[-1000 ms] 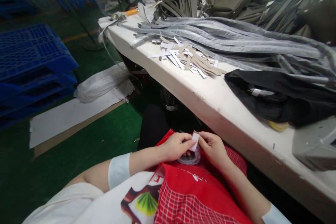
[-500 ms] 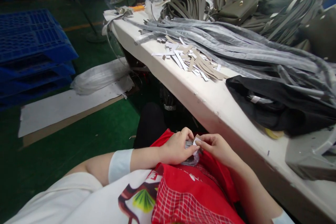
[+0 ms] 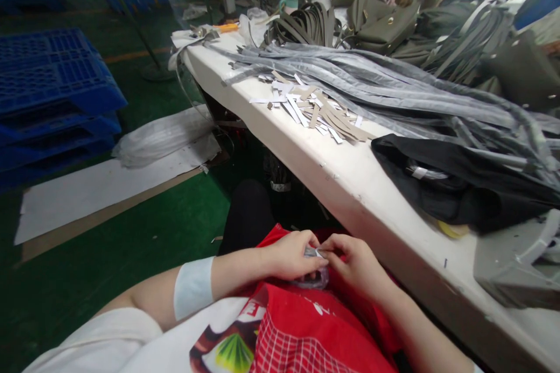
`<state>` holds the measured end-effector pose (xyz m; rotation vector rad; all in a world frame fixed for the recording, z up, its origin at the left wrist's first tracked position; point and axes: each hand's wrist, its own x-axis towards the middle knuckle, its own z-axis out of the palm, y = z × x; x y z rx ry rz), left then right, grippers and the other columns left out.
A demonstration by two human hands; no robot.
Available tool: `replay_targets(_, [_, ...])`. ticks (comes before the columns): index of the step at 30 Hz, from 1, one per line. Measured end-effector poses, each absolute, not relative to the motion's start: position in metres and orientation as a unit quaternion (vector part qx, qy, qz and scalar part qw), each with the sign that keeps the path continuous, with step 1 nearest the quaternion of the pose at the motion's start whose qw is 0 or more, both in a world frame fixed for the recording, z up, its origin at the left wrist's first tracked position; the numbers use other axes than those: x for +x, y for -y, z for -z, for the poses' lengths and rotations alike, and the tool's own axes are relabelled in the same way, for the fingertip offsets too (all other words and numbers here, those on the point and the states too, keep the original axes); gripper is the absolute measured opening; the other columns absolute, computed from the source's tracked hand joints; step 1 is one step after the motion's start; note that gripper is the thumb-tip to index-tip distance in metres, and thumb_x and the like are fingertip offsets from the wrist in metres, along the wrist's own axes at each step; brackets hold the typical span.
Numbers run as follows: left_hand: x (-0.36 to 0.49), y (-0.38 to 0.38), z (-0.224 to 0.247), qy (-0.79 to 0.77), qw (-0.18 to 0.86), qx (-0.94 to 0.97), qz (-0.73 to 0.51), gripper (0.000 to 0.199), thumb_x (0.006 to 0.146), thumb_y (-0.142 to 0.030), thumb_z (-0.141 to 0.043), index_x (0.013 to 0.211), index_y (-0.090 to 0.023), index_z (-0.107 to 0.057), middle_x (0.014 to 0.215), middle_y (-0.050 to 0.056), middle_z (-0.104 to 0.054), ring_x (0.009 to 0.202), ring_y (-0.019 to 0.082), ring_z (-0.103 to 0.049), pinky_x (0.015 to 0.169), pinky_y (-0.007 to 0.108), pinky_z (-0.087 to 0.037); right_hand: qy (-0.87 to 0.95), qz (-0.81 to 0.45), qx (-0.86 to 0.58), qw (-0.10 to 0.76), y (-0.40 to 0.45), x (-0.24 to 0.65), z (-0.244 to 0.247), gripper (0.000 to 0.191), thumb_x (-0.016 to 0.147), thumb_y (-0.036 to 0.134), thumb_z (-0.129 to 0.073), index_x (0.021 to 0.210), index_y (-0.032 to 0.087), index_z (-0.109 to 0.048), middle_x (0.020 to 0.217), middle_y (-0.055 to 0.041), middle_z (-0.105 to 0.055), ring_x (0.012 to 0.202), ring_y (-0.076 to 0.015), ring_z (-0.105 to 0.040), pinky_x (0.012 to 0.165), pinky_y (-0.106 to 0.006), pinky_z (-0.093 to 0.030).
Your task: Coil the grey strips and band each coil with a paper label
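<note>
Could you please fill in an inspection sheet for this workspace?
Surface: white table, marked with small dark specks.
Job's things: plastic-wrapped coil over the red apron; white slip at it, mostly hidden.
Clutter: loose paper strips, wrapped grey straps and black fabric on the table.
Hands: left hand holds the coil; right hand pinches the slip.
Cables: thin line hanging at the table's far end; cannot tell if it is a cable.
Surroundings: stacked blue pallets on a green floor.
</note>
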<state>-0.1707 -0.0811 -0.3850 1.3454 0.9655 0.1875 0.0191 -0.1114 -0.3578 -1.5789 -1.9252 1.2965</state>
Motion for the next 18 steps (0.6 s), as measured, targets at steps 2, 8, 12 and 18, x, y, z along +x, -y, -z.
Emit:
replay_targets(2, [-0.173, 0.073, 0.388, -0.408, 0.758, 0.501, -0.087, 0.039, 0.07, -0.043, -0.07, 0.094, -0.017, -0.054, 0.066, 0.0, -0.063, 0.049, 0.012, -0.054, 0.049, 0.024, -0.04, 0.745, -0.368, -0.533, 0.16, 0.121, 0.017, 0.352, 0.023, 0.091, 0.021, -0.048, 0.104, 0.019, -0.067, 0.103, -0.0087, -0.07, 0.093, -0.0216, -0.064, 0.087, -0.037, -0.051])
replay_targets(8, [-0.156, 0.051, 0.371, -0.392, 0.822, 0.361, -0.201, 0.044, 0.067, -0.044, -0.073, 0.095, -0.014, -0.059, 0.07, 0.0, -0.062, 0.052, 0.008, -0.053, 0.051, 0.021, -0.042, 0.786, -0.23, -0.533, 0.211, 0.138, 0.016, 0.342, 0.051, 0.088, 0.012, -0.048, 0.139, 0.021, -0.047, 0.139, -0.0114, -0.052, 0.126, -0.0237, -0.049, 0.108, -0.043, -0.042])
replay_targets(12, [-0.14, 0.052, 0.367, -0.382, 0.81, 0.406, -0.183, 0.059, 0.064, -0.055, -0.078, 0.101, -0.015, -0.056, 0.06, -0.004, -0.056, 0.047, 0.007, -0.047, 0.047, 0.019, -0.037, 0.761, -0.163, -0.569, 0.266, 0.145, 0.039, 0.325, 0.043, 0.086, 0.013, -0.052, 0.127, 0.022, -0.057, 0.129, -0.0087, -0.06, 0.121, -0.0217, -0.054, 0.105, -0.039, -0.045])
replay_targets(18, [-0.137, 0.048, 0.385, -0.409, 0.783, 0.413, -0.221, 0.065, 0.059, -0.06, -0.081, 0.103, -0.018, -0.058, 0.054, -0.007, -0.05, 0.044, 0.008, -0.042, 0.044, 0.018, -0.028, 0.5, 0.146, -0.768, 0.372, 0.182, 0.168, 0.3, 0.019, 0.09, 0.027, -0.053, 0.101, 0.019, -0.066, 0.105, -0.0125, -0.067, 0.103, -0.0255, -0.06, 0.097, -0.044, -0.045])
